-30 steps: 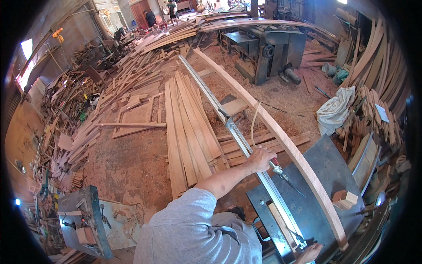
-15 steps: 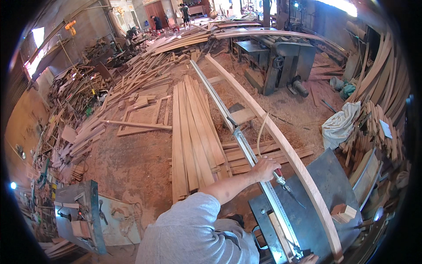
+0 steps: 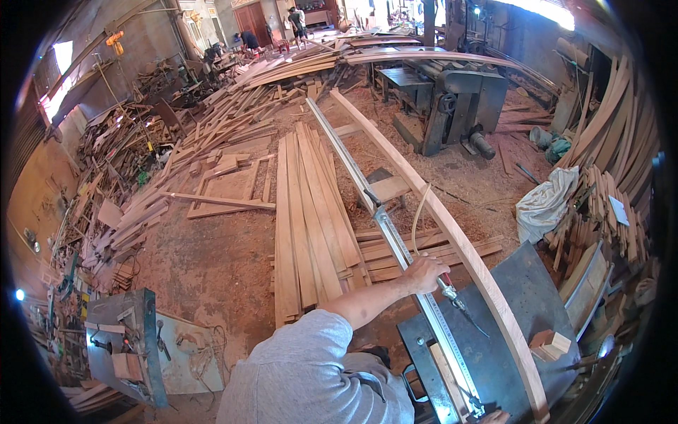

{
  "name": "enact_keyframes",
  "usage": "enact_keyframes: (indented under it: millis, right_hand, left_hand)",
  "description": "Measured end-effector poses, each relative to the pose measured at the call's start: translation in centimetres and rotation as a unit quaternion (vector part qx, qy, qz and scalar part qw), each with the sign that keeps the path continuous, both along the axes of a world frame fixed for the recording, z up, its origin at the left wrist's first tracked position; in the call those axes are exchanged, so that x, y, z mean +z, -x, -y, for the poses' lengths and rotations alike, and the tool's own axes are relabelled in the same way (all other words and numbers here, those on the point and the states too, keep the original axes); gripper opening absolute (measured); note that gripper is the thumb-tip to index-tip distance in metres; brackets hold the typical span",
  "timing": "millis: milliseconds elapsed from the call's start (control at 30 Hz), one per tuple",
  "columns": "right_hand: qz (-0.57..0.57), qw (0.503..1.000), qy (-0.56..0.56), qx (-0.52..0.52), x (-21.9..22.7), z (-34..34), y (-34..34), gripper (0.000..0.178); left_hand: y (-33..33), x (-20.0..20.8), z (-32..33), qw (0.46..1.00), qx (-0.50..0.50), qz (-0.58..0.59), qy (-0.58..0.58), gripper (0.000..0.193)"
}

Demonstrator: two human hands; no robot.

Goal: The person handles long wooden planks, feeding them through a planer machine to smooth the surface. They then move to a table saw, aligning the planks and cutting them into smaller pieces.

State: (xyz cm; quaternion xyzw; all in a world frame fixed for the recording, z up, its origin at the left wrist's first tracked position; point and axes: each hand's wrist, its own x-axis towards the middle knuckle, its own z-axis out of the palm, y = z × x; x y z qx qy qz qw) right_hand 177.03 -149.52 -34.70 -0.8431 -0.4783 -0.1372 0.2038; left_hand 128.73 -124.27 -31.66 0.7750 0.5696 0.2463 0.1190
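My left hand (image 3: 424,274) is closed around an air blow gun (image 3: 453,295) with a red part and a thin bent nozzle. A pale hose (image 3: 419,219) runs up from it. The blow gun is over a long metal rail (image 3: 397,245) with scale marks, which slants from the far side down to the lower edge. Beside the rail on the right lies a long wooden beam (image 3: 462,244). At the lower edge, only a bit of my right hand (image 3: 496,417) shows, near the rail's near end; its fingers are mostly cut off.
Under the rail and beam is a dark metal tabletop (image 3: 522,297) bearing small wood blocks (image 3: 550,345). Long planks (image 3: 304,219) lie on the sawdust-covered floor. A machine (image 3: 462,106) stands beyond, a white sack (image 3: 545,201) at right. Two people (image 3: 296,25) are far off.
Both hands and the blow gun stay almost in place. The view has shifted very slightly, and the distant people have moved a little.
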Motion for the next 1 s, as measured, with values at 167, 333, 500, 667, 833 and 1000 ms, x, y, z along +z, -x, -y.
enact_keyframes:
  millis: [167, 333, 500, 667, 833, 1000]
  right_hand:
    - [-0.022, 1.0, 0.004, -0.009, 0.9, -0.1, 0.7, 0.04]
    - [-0.001, 1.0, -0.008, -0.009, 0.2, -0.2, 0.3, 0.039]
    - [0.037, 0.999, -0.035, 0.007, -0.8, -0.1, -0.4, 0.042]
    - [0.052, 0.997, -0.053, 0.028, -1.2, 0.0, -0.6, 0.044]
    - [0.039, 0.997, -0.058, 0.024, -1.0, 0.0, -0.4, 0.042]
    - [0.026, 0.999, -0.039, 0.005, -0.4, -0.1, 0.1, 0.038]
  left_hand:
    - [-0.1, 0.2, 0.0, 1.0, 0.007, 0.002, 0.008, 0.04]
    - [0.0, -0.1, -0.1, 1.0, 0.003, 0.0, -0.009, 0.038]
    - [0.0, 0.3, 0.0, 1.0, -0.004, -0.007, 0.001, 0.043]
    - [0.0, 0.7, 0.1, 1.0, -0.005, -0.015, 0.002, 0.044]
    - [-0.1, 0.7, 0.0, 1.0, -0.001, -0.014, 0.017, 0.046]
    - [-0.1, 0.9, 0.1, 1.0, -0.002, -0.015, 0.016, 0.046]
